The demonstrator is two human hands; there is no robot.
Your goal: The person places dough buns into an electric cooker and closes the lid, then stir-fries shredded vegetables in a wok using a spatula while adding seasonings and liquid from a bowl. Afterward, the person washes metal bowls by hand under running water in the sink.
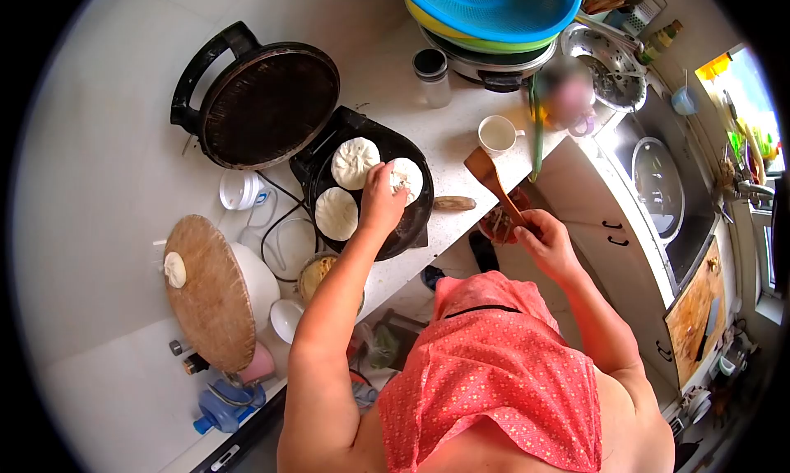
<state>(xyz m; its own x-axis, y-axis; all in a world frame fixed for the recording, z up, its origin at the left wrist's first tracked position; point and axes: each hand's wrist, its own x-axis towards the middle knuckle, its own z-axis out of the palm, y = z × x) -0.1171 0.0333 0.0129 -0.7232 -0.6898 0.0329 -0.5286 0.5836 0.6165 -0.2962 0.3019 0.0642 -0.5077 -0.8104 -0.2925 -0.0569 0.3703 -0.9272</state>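
Three round white dough pieces lie in the black open electric pan [395,236]: one at the top [355,163], one lower left [336,214] and one at the right [407,181]. My left hand [384,200] touches the right dough piece, its fingertips on the left edge of that piece. Raised on its hinge, the pan's round lid [271,104] stands at the upper left. My right hand [546,241] is closed round the handle of a brown wooden spatula [485,173], whose blade points up and left over the counter edge.
A wooden board [212,300] with one dough piece [174,270] rests at the left. Near the pan are a white cup [497,134], a glass jar [433,82] and a rolling pin [454,203]. Blue basket [494,8] at top; sink [658,185] at right.
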